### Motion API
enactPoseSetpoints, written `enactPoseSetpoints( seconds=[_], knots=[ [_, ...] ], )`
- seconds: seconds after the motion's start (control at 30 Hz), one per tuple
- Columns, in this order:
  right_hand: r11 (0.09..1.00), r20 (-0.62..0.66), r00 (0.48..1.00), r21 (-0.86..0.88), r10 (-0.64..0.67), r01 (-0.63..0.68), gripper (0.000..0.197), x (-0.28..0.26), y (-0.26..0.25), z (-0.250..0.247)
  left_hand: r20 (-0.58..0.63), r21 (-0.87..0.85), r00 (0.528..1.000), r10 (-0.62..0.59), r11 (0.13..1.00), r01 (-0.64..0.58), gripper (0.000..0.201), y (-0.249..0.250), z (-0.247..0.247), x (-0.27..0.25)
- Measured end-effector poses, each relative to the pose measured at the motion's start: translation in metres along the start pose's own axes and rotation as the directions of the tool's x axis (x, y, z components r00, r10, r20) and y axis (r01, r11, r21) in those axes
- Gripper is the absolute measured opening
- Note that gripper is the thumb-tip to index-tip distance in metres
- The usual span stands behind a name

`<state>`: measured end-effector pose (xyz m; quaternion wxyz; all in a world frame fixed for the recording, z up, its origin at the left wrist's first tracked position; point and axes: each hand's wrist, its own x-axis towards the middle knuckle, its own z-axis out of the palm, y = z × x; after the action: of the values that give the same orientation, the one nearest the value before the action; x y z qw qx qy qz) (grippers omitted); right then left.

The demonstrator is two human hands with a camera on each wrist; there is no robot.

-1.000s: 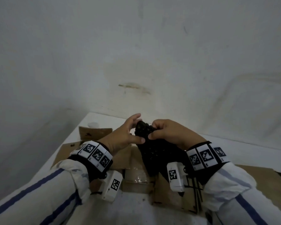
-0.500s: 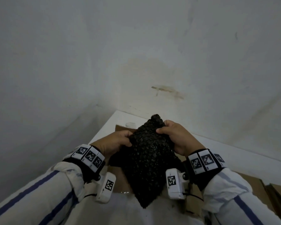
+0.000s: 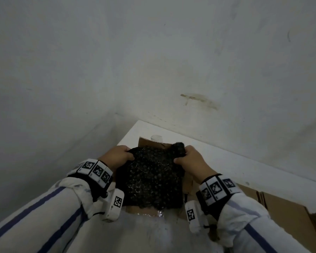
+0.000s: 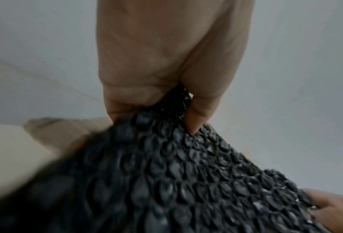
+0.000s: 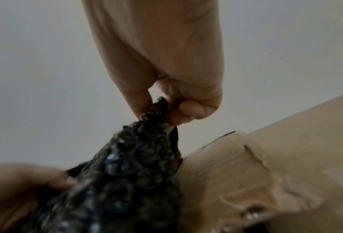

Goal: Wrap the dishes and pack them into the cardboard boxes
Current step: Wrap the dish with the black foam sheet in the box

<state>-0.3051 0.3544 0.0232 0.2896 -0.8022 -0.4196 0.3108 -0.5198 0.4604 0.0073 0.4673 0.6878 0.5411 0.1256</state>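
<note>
A sheet of black bubble wrap (image 3: 150, 178) hangs spread between my two hands above an open cardboard box (image 3: 150, 142) on the white table. My left hand (image 3: 117, 156) pinches its upper left corner, and the left wrist view shows thumb and fingers closed on the bubble wrap (image 4: 178, 165). My right hand (image 3: 189, 159) pinches the upper right corner, bunched between thumb and fingers (image 5: 188, 110), with the bubble wrap (image 5: 134, 165) trailing down beside the cardboard box (image 5: 266, 157). No dish is visible.
A small white object (image 3: 156, 137) sits just behind the box. Flattened cardboard (image 3: 288, 212) lies on the table (image 3: 217, 156) to the right. White walls close in at the back and left, forming a corner.
The bubble wrap was bunched between my hands a second ago. My hands have moved apart and the sheet is now spread wide and flat between them.
</note>
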Motion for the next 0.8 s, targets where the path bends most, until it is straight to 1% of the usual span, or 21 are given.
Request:
enactPoseSetpoints(
  seconds=[0.03, 0.1, 0.17, 0.2, 0.23, 0.27, 0.3, 0.33, 0.37, 0.4, 0.43, 0.47, 0.5, 0.53, 0.6, 0.67, 0.7, 0.73, 0.77, 0.8],
  knots=[
    [0.994, 0.017, 0.999, -0.100, -0.032, 0.034, 0.027, 0.001, 0.000, 0.005, -0.054, 0.016, 0.999, 0.008, 1.000, -0.007, 0.003, -0.001, 0.002, 0.002],
    [0.979, 0.019, 0.996, -0.187, -0.082, 0.084, 0.028, 0.002, -0.003, 0.015, -0.152, -0.005, 0.988, 0.030, 0.999, -0.031, 0.010, -0.003, 0.009, 0.007],
    [0.970, 0.007, 0.995, -0.224, -0.095, 0.094, 0.023, 0.003, -0.005, 0.024, -0.226, -0.050, 0.974, 0.035, 0.998, -0.048, 0.030, -0.005, 0.019, 0.008],
    [0.967, -0.005, 0.996, -0.238, -0.091, 0.087, 0.021, 0.005, -0.004, 0.028, -0.289, 0.017, 0.956, 0.052, 0.999, -0.049, 0.041, -0.006, 0.024, 0.007],
    [0.966, -0.025, 0.995, -0.243, -0.093, 0.084, 0.019, 0.006, -0.003, 0.030, -0.377, 0.150, 0.922, 0.089, 0.988, -0.035, 0.049, -0.007, 0.028, 0.005],
    [0.967, -0.050, 0.994, -0.240, -0.096, 0.081, 0.019, 0.008, -0.001, 0.032, -0.474, 0.265, 0.867, 0.156, 0.964, -0.028, 0.052, -0.009, 0.030, 0.001],
    [0.969, -0.075, 0.991, -0.230, -0.106, 0.087, 0.019, 0.009, 0.000, 0.033, -0.531, 0.348, 0.811, 0.248, 0.936, -0.058, 0.051, -0.010, 0.031, -0.004],
    [0.972, -0.100, 0.988, -0.215, -0.120, 0.097, 0.019, 0.009, 0.001, 0.033, -0.525, 0.390, 0.779, 0.343, 0.911, -0.138, 0.047, -0.012, 0.030, -0.006],
    [0.975, -0.122, 0.984, -0.196, -0.134, 0.108, 0.019, 0.010, 0.003, 0.034, -0.464, 0.403, 0.773, 0.433, 0.880, -0.251, 0.043, -0.016, 0.029, -0.007],
    [0.978, -0.140, 0.980, -0.176, -0.138, 0.113, 0.019, 0.011, 0.004, 0.034, -0.341, 0.404, 0.802, 0.491, 0.847, -0.346, 0.042, -0.020, 0.026, -0.006],
    [0.982, -0.157, 0.978, -0.152, -0.135, 0.112, 0.018, 0.012, 0.004, 0.034, -0.166, 0.435, 0.855, 0.491, 0.815, -0.384, 0.046, -0.023, 0.025, -0.005],
    [0.985, -0.169, 0.977, -0.134, -0.130, 0.108, 0.017, 0.013, 0.005, 0.034, 0.006, 0.506, 0.900, 0.435, 0.775, -0.378, 0.054, -0.025, 0.024, -0.006],
    [0.986, -0.176, 0.976, -0.127, -0.126, 0.105, 0.016, 0.014, 0.004, 0.035, 0.117, 0.589, 0.928, 0.353, 0.728, -0.351, 0.061, -0.027, 0.025, -0.005],
    [0.985, -0.172, 0.977, -0.136, -0.124, 0.101, 0.016, 0.014, 0.003, 0.036, 0.161, 0.650, 0.939, 0.305, 0.683, -0.333, 0.067, -0.028, 0.027, -0.004],
    [0.981, -0.130, 0.984, -0.169, -0.121, 0.098, 0.019, 0.015, 0.000, 0.036, 0.168, 0.714, 0.930, 0.327, 0.610, -0.343, 0.073, -0.028, 0.032, 0.000],
    [0.972, -0.033, 0.989, -0.193, -0.141, 0.132, 0.027, 0.014, -0.005, 0.036, 0.174, 0.746, 0.916, 0.361, 0.558, -0.362, 0.072, -0.026, 0.036, 0.003],
    [0.956, 0.038, 0.986, -0.243, -0.161, 0.165, 0.032, 0.013, -0.008, 0.036, 0.183, 0.758, 0.906, 0.381, 0.532, -0.376, 0.071, -0.026, 0.037, 0.004],
    [0.916, 0.113, 0.977, -0.343, -0.182, 0.210, 0.040, 0.013, -0.009, 0.038, 0.197, 0.774, 0.887, 0.417, 0.489, -0.402, 0.071, -0.027, 0.038, 0.006],
    [0.839, 0.183, 0.964, -0.480, -0.192, 0.258, 0.048, 0.012, -0.009, 0.041, 0.217, 0.792, 0.870, 0.443, 0.441, -0.422, 0.071, -0.029, 0.039, 0.007],
    [0.726, 0.233, 0.954, -0.621, -0.190, 0.296, 0.055, 0.013, -0.007, 0.046, 0.225, 0.804, 0.856, 0.465, 0.407, -0.432, 0.073, -0.029, 0.040, 0.009]
  ],
)
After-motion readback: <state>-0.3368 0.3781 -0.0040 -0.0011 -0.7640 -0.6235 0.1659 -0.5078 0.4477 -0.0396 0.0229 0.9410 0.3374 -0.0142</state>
